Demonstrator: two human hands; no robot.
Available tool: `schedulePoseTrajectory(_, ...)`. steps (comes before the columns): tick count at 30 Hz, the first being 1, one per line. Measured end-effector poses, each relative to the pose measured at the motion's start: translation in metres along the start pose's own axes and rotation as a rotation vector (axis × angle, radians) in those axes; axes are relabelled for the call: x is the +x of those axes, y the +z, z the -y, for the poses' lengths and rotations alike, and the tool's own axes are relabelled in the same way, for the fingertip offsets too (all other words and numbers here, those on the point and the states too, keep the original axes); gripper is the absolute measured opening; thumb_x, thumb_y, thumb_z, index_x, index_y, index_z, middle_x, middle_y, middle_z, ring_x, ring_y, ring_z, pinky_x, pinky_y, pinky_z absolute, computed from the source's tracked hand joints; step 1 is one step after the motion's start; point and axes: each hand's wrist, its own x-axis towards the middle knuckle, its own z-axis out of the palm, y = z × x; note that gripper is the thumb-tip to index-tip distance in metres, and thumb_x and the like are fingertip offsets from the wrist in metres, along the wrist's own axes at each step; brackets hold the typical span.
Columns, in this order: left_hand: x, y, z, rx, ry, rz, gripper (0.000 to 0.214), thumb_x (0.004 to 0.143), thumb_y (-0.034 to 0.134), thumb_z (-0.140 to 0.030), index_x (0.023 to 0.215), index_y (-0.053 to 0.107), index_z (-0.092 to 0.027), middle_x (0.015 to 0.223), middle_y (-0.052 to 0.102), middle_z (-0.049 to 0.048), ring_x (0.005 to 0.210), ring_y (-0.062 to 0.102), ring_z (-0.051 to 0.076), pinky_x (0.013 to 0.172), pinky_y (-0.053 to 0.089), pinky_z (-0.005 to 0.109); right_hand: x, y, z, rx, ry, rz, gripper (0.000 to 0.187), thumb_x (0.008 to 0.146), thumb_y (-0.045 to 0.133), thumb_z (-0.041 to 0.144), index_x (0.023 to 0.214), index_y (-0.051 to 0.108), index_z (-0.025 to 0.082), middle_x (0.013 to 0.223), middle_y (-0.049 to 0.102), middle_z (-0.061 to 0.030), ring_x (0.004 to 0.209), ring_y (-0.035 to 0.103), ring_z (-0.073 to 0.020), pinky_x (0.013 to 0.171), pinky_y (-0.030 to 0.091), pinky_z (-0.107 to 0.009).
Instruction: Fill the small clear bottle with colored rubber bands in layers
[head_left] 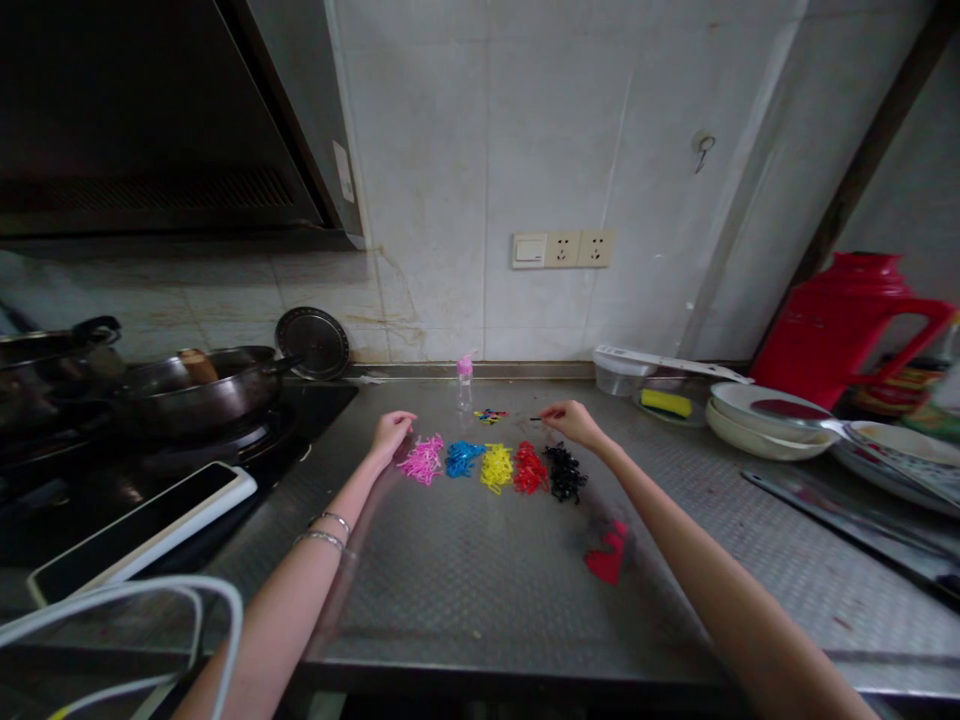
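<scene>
Here, slender glossy pieces point(496, 468) lie heaped near both hands point(390, 436)

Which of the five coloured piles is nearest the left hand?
The pink pile, leftmost in the row and the only one right beside the left hand.

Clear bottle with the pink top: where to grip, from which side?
I'd take the clear body of the bottle, below the pink top, coming from the left with the left hand. It stands upright and slim, and the mixed-colour pieces lie in front and to its right, so the left looks freer.
</scene>
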Motion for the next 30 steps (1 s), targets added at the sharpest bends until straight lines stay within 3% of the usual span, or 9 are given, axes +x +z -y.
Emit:
schedulePoseTrajectory(10,0.000,0.000,0.000,0.022,0.010,0.010,0.024,0.067,0.044,-0.016,0.080,0.064,-0.012,0.052,0.054,-0.0006,0.039,0.040,0.006,0.041,0.028,0.017,-0.036,-0.015,-0.014,0.000,0.013,0.241,0.024,0.067,0.049,0.020,0.079,0.069,0.016,0.068,0.067,-0.0003,0.061,0.057,-0.0130,0.058,0.042,-0.019)
schedulePoseTrajectory(15,-0.001,0.002,-0.001,0.049,0.024,0.017,0.023,0.066,0.047,-0.019,0.078,0.065,-0.012,0.050,0.052,-0.0020,0.039,0.039,0.006,0.041,0.028,0.018,-0.043,-0.012,-0.017,-0.011,0.009,0.112,0.029,0.066,0.046,0.016,0.083,0.068,0.017,0.077,0.067,-0.0016,0.069,0.058,-0.0139,0.066,0.042,-0.021)
schedulePoseTrajectory(23,0.004,0.007,-0.009,0.169,-0.020,-0.057,0.015,0.062,0.051,-0.015,0.064,0.066,-0.013,0.055,0.061,0.0038,0.051,0.052,0.012,0.049,0.036,0.020,-0.054,-0.006,-0.023,0.008,0.106,-0.029,0.030,0.068,0.045,0.020,0.088,0.067,0.015,0.071,0.066,-0.0026,0.064,0.057,-0.0144,0.063,0.043,-0.022)
schedulePoseTrajectory(26,0.012,0.018,-0.017,0.291,0.019,-0.042,0.013,0.061,0.054,-0.016,0.061,0.067,-0.015,0.065,0.065,0.0068,0.062,0.057,0.015,0.056,0.039,0.022,-0.055,-0.009,-0.019,0.000,0.098,-0.025,0.028,0.068,0.047,0.018,0.085,0.068,0.016,0.078,0.067,-0.0041,0.072,0.059,-0.0155,0.067,0.043,-0.023)
schedulePoseTrajectory(30,0.017,0.048,-0.032,0.397,0.142,0.056,0.014,0.060,0.056,-0.018,0.067,0.068,-0.016,0.071,0.066,0.0070,0.067,0.058,0.017,0.061,0.040,0.023,-0.056,-0.012,-0.012,-0.040,0.076,-0.010,0.026,0.067,0.048,0.014,0.083,0.068,0.017,0.082,0.067,-0.0040,0.077,0.060,-0.0155,0.072,0.043,-0.022)
